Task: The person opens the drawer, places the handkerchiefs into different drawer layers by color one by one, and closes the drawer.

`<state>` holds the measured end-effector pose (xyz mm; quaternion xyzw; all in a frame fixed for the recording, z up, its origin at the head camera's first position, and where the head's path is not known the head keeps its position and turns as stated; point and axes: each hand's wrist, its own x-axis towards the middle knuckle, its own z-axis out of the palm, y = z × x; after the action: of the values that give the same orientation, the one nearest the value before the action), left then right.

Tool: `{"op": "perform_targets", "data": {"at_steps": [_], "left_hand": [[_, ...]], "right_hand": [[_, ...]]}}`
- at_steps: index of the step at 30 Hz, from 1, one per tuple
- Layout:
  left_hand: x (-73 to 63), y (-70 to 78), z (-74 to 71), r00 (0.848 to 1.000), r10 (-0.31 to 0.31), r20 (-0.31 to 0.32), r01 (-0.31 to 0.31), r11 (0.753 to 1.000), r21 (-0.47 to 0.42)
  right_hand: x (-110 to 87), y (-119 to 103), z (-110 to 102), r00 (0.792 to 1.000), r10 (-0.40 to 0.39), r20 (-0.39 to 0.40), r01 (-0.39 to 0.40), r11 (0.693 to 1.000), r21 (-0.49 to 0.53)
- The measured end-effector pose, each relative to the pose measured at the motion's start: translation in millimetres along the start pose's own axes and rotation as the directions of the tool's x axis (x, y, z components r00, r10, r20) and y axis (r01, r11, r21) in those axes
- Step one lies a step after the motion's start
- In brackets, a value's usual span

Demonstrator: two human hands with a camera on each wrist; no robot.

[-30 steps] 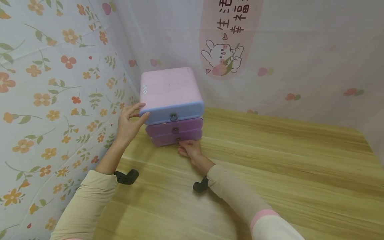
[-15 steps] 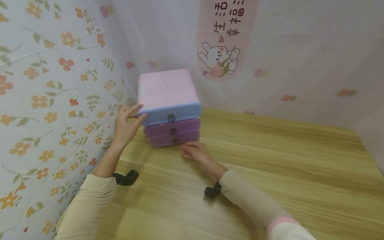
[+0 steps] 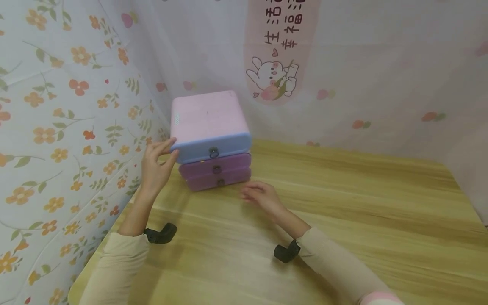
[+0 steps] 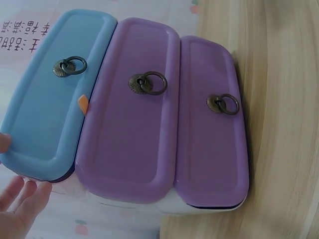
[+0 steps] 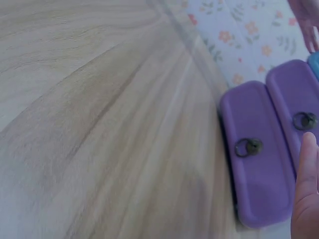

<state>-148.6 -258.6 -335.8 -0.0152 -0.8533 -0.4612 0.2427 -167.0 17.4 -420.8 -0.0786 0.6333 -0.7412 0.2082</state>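
Observation:
A small drawer cabinet with a pink top (image 3: 207,116) stands at the back left of the table. Its front has a blue top drawer (image 4: 60,94) and two purple drawers below, the middle drawer (image 4: 129,109) and the bottom drawer (image 4: 212,134). Each front carries a bronze ring pull. All three drawers look pushed in. My left hand (image 3: 156,169) touches the blue drawer's left end with extended fingers, thumb at the front. Just right of the bottom drawer, my right hand (image 3: 263,197) hovers apart from the cabinet, fingers loosely bent and holding nothing.
A floral cloth (image 3: 72,140) hangs along the left side, and a pale printed curtain (image 3: 362,76) hangs behind the cabinet. The wooden tabletop (image 3: 343,203) extends to the right. A small orange piece (image 4: 83,104) shows at the blue drawer's lower edge.
My right hand has let go of the bottom drawer's ring pull and moved right, away from the drawer. My left hand has stayed at the cabinet's left corner. The head view has shifted slightly.

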Motion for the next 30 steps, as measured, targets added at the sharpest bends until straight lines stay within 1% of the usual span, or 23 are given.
{"op": "perform_targets", "data": {"at_steps": [1,2,5,7,8,9,12,18,21,23,25,26,28,30], "left_hand": [[-0.7,-0.2,0.5,1.000,-0.002,-0.010,0.002,1.000,-0.004],[-2.3,3.4,0.6,1.000,-0.006,-0.021,0.006,1.000,-0.014],[-5.0,3.3,2.0,0.998,-0.027,-0.057,0.025,0.999,-0.034],[-7.1,2.5,3.5,0.996,-0.041,-0.084,0.037,0.998,-0.055],[-8.0,1.8,4.3,0.995,-0.045,-0.095,0.038,0.997,-0.070],[-8.1,-2.9,5.7,0.993,-0.044,-0.108,0.036,0.996,-0.081],[-10.9,-4.7,9.0,0.990,-0.041,-0.138,0.023,0.991,-0.133],[-16.5,-4.8,12.6,0.983,-0.059,-0.175,0.018,0.974,-0.227],[-19.9,-2.2,14.3,0.981,-0.064,-0.182,0.017,0.968,-0.249],[-23.2,2.6,16.0,0.980,-0.063,-0.187,0.013,0.966,-0.257],[-27.6,10.4,18.5,0.980,-0.045,-0.192,-0.003,0.970,-0.245],[-30.0,15.1,20.3,0.979,-0.027,-0.202,-0.021,0.972,-0.232],[-34.7,25.2,24.6,0.974,0.031,-0.226,-0.076,0.978,-0.195],[-39.1,33.3,30.5,0.963,0.098,-0.251,-0.137,0.980,-0.142]], "right_hand": [[-1.3,0,-2,1.000,-0.011,-0.012,0.011,1.000,0.004],[-2.6,0,-4,1.000,-0.022,-0.019,0.022,1.000,0.016],[-6.2,0,-11,0.998,-0.043,-0.045,0.044,0.999,0.016],[-8.9,-2,-16,0.997,-0.040,-0.065,0.042,0.999,0.021],[-10.3,-3,-19,0.996,-0.041,-0.075,0.042,0.999,0.019],[-11.6,-3,-22,0.995,-0.039,-0.093,0.041,0.999,0.018],[-15.3,-5,-29,0.991,-0.033,-0.133,0.038,0.999,0.036],[-23.2,-8,-43,0.983,-0.025,-0.182,0.040,0.996,0.082],[-27.8,-10,-51,0.981,-0.021,-0.193,0.039,0.995,0.093],[-31.1,-10,-56,0.981,-0.020,-0.193,0.039,0.995,0.095],[-34.8,-11,-61,0.981,-0.022,-0.191,0.041,0.994,0.097],[-36.6,-11,-64,0.982,-0.024,-0.190,0.044,0.994,0.099],[-40.0,-10,-70,0.980,-0.032,-0.195,0.055,0.992,0.113],[-43.3,-9,-77,0.979,-0.052,-0.195,0.077,0.990,0.121]]}}
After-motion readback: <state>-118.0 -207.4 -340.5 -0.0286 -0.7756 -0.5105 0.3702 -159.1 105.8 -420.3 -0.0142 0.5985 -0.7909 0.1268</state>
